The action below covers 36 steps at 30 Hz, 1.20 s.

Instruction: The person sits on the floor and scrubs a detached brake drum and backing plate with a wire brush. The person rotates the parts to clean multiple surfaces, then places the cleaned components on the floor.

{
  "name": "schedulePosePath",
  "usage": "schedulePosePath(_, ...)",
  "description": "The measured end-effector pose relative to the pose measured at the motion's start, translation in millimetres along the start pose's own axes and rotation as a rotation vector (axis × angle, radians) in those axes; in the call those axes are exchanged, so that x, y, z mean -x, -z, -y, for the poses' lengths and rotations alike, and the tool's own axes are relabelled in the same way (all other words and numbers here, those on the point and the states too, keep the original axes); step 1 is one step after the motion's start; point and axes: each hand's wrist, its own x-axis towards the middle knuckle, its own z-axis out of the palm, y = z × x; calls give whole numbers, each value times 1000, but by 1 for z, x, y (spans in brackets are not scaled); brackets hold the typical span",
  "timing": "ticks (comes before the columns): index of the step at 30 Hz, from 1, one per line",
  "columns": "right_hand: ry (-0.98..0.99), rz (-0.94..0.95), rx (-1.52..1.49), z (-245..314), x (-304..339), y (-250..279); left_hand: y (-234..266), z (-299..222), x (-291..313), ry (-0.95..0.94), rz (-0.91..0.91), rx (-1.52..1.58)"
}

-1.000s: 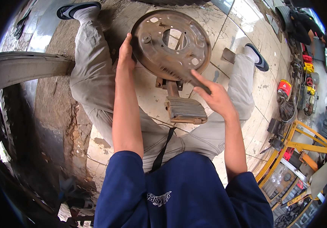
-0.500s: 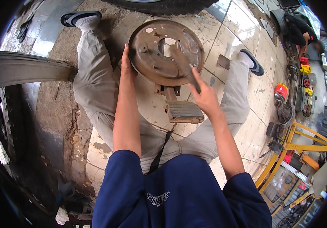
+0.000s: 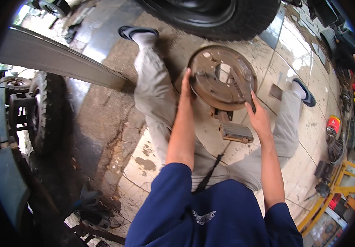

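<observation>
A round, rusty brake backing plate (image 3: 206, 84) with a hole in its middle stands tilted between my spread legs. My left hand (image 3: 186, 89) grips its left rim, thumb along the edge and fingers hidden behind. In my right hand (image 3: 260, 118) is a wire brush (image 3: 241, 87), its handle pointing back toward me and its head lying over the right part of the plate's face. Below the plate, a rusty bracket joins a worn grey-brown block (image 3: 236, 132) near the floor.
A big tyre (image 3: 243, 22) stands just beyond the plate. At left are a grey post (image 3: 70, 57) and another wheel (image 3: 47, 113). A red can (image 3: 333, 124), an axle part and a yellow frame (image 3: 338, 187) line the right side. A person (image 3: 352, 57) is at the far right.
The view has swung left, so everything sits further right and more of the far tyre shows. The brush has shifted over the plate's face; my left hand keeps its hold on the rim.
</observation>
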Motion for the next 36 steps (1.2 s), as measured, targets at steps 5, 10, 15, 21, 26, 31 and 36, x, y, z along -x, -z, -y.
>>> schedulePosePath(5, 241, 40, 27, 8, 7, 3, 7, -1, 2, -8, 159, 46)
schedulePosePath(10, 73, -94, -189, -8, 3, -3, -2, 7, 9, 10, 161, 3)
schedulePosePath(15, 344, -95, -101, -17, 4, -11, 5, 4, 10, -38, 175, -37)
schedulePosePath(21, 140, -67, -58, 9, 4, -8, 20, 0, -2, -111, 114, -15)
schedulePosePath(26, -72, -68, -62, 4, -11, 0, 18, 3, 3, -176, 117, 73)
schedulePosePath(31, 89, -19, -54, -9, -4, -4, -3, -7, -5, -208, 12, 111)
schedulePosePath(36, -100, -8, -36, 6, -22, -4, 14, -33, -48, -141, 3, -122)
